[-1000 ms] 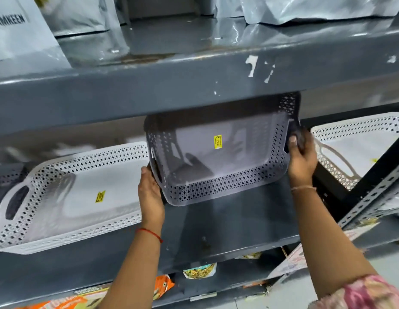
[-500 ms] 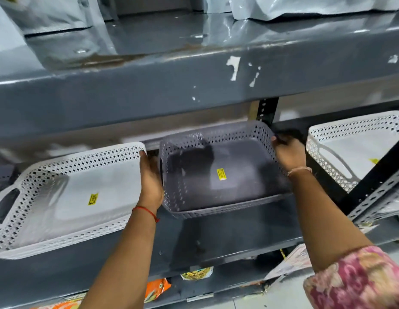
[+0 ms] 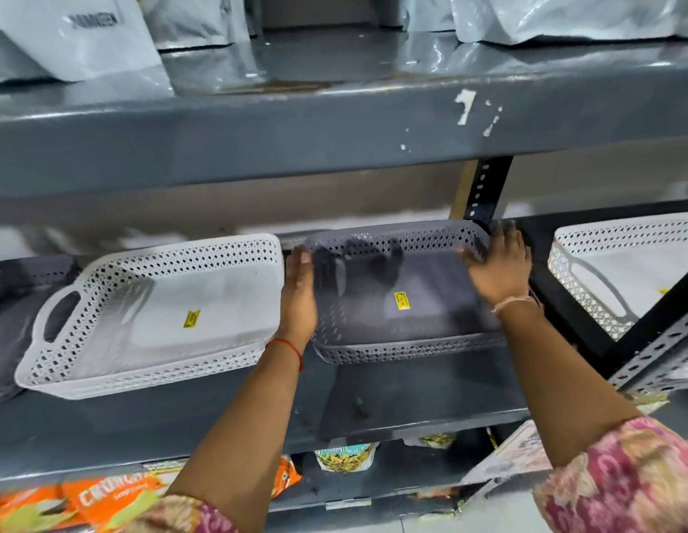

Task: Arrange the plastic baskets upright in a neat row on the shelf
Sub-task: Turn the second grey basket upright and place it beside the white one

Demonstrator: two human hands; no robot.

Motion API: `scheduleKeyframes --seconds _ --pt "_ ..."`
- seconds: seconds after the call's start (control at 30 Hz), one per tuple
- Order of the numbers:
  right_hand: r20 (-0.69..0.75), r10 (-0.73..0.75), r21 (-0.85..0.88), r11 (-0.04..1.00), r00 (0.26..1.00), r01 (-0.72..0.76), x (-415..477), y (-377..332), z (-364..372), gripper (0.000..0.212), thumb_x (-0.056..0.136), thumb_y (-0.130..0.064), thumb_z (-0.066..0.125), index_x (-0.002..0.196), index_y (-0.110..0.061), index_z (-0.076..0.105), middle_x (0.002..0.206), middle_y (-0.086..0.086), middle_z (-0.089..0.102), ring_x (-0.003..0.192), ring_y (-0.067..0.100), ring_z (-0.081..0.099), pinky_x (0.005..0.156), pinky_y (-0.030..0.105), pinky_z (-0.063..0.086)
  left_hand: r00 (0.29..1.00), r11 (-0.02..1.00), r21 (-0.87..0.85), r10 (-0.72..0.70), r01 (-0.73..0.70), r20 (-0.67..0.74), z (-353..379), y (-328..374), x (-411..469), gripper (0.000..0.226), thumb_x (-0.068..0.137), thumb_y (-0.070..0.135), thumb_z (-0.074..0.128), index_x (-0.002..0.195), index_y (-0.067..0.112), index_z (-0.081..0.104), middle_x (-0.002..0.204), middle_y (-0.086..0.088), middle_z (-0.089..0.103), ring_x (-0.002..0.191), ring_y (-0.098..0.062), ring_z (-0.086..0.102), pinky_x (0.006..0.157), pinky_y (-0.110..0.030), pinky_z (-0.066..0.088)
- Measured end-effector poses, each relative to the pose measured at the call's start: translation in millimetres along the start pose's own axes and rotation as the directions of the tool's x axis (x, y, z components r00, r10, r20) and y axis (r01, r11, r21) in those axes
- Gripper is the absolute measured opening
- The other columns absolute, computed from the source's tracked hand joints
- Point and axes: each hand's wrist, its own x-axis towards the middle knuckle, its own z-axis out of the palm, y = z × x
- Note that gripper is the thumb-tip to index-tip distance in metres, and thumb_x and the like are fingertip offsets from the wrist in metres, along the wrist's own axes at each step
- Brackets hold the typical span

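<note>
A grey perforated plastic basket (image 3: 403,325) rests flat on the middle grey shelf (image 3: 257,409), open side up, with a yellow sticker inside. My left hand (image 3: 298,298) lies flat against its left side, fingers straight. My right hand (image 3: 496,263) is at its right rim with fingers spread, blurred by motion, apparently gripping nothing. A white perforated basket (image 3: 154,317) with a handle cutout sits directly to the left, almost touching my left hand. Another white basket (image 3: 619,271) stands at the far right, beyond the rack post.
A dark basket (image 3: 11,302) is partly in view at the far left. A black perforated upright (image 3: 484,190) and a diagonal brace (image 3: 657,340) stand right of the grey basket. Silver bags (image 3: 73,32) fill the shelf above. Snack packets (image 3: 104,502) lie on the shelf below.
The grey basket went from tilted and held in the air to lying flat on the shelf. Both hands have let go of its sides and now rest open beside it.
</note>
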Motion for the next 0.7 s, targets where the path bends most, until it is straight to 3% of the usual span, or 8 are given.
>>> scheduleKeyframes --seconds 0.1,0.2,0.43,0.57,0.7 --pt "0.035 -0.154 -0.059 0.986 0.988 0.156 -16 -30 10 0.099 0.071 -0.067 0.028 0.146 -0.003 0.021 0.157 0.020 0.016 0.145 0.034 0.016 0.119 0.044 0.013 0.973 0.889 0.401 0.230 -0.220 0.025 -8 12 -16 0.055 0.096 0.038 0.034 0.144 0.016 0.022 0.157 -0.005 0.016 0.146 -0.017 0.009 0.121 -0.031 0.005" --pt "0.074 -0.292 -0.026 0.955 0.954 0.294 -34 -67 22 0.087 0.081 -0.058 0.040 0.146 -0.003 0.022 0.156 0.019 0.017 0.146 0.031 0.016 0.119 0.040 0.012 0.953 0.752 0.603 0.300 -0.266 0.045 -37 5 -17 0.059 0.093 0.042 0.033 0.144 0.014 0.022 0.157 -0.009 0.016 0.147 -0.021 0.007 0.121 -0.034 0.006" --pt "0.194 -0.460 0.149 0.887 0.866 0.438 -74 -149 63 0.075 0.089 -0.042 0.054 0.146 -0.004 0.023 0.158 0.015 0.016 0.146 0.026 0.018 0.119 0.034 0.019 0.966 0.618 0.776 0.254 -0.124 -0.048 -119 1 -20 0.059 0.096 0.037 0.034 0.145 0.009 0.019 0.157 -0.010 0.016 0.147 -0.022 0.006 0.121 -0.033 0.004" --pt "0.348 -0.425 0.167 0.905 0.836 0.391 -90 -180 90 0.079 0.090 -0.046 0.050 0.147 -0.003 0.016 0.158 0.016 0.013 0.146 0.028 0.015 0.119 0.036 0.020 0.975 0.584 0.809 0.210 -0.064 -0.074 -172 -5 -15 0.060 0.096 0.038 0.033 0.145 0.007 0.018 0.157 -0.010 0.015 0.147 -0.023 0.004 0.121 -0.035 0.005" --pt "0.450 -0.304 0.182 0.952 0.839 0.247 -102 -209 118 0.084 0.088 -0.047 0.052 0.148 -0.003 0.011 0.158 0.016 0.014 0.145 0.031 0.018 0.117 0.037 0.022 0.982 0.518 0.855 0.169 -0.017 -0.084 -235 -10 -2 0.061 0.096 0.038 0.032 0.145 0.005 0.016 0.158 -0.012 0.013 0.147 -0.025 0.003 0.121 -0.034 0.005"
